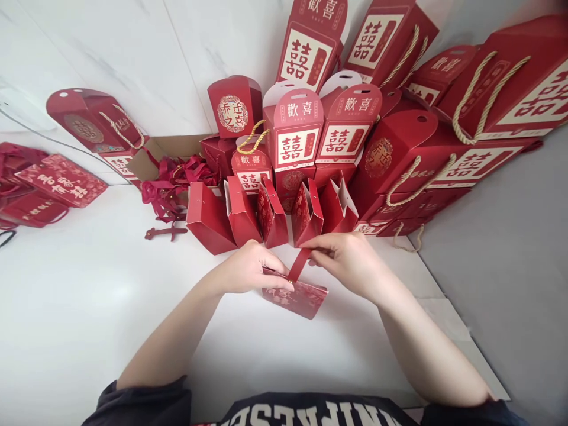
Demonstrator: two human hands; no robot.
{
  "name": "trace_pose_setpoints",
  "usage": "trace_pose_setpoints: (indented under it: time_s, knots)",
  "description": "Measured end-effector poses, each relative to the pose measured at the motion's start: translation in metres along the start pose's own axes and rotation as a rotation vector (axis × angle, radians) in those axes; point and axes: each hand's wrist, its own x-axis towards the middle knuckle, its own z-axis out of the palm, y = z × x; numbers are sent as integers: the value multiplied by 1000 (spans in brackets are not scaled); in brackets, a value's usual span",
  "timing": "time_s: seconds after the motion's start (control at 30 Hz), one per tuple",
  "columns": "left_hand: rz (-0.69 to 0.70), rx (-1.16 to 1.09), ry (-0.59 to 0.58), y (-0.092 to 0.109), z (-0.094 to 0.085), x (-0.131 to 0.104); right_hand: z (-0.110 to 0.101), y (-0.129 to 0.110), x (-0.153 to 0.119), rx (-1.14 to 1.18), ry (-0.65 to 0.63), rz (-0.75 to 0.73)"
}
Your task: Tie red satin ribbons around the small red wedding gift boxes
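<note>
A small red gift bag (306,299) with pale printed characters is held over the white table, its top edge pinched by my left hand (252,269). From that edge a flat red ribbon (299,264) runs up to the right. The fingers of my right hand (344,257) are closed on the ribbon's upper end. A small gold-coloured spot shows where ribbon and bag meet, beside my left thumb. Just beyond my hands stands a row of several small red bags (246,213) with open tops.
Red gift boxes (295,133) with printed characters are stacked at the back, some with rope handles. A cardboard box (164,148) holds dark red ribbons (181,174). More red bags (62,180) with ribbon handles lie at far left. A grey wall (501,236) bounds the right side.
</note>
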Motion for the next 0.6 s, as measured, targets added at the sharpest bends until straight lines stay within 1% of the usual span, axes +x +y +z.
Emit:
trace_pose_setpoints:
  time_s: [0.07,0.1,0.13,0.2,0.27,0.33,0.47,0.6]
  knots:
    - [-89,-70,-42,-1,0,0,1,-4,0,122,-140,69]
    - [-135,-104,-50,-2,1,0,3,-7,1,158,-169,81]
    - [-166,-134,-31,-3,1,0,4,-9,1,182,-177,79]
    - [-190,-193,6,-4,2,0,6,-13,2,232,-187,68]
    - [-180,-229,35,-6,3,2,6,-14,2,298,-230,69]
    - [-136,-199,70,-7,2,3,5,-15,1,326,-260,74]
    - [-35,-108,144,-8,0,7,3,-15,0,249,-238,71]
    - [-25,-120,146,-7,-1,8,5,-17,-1,267,-206,93]
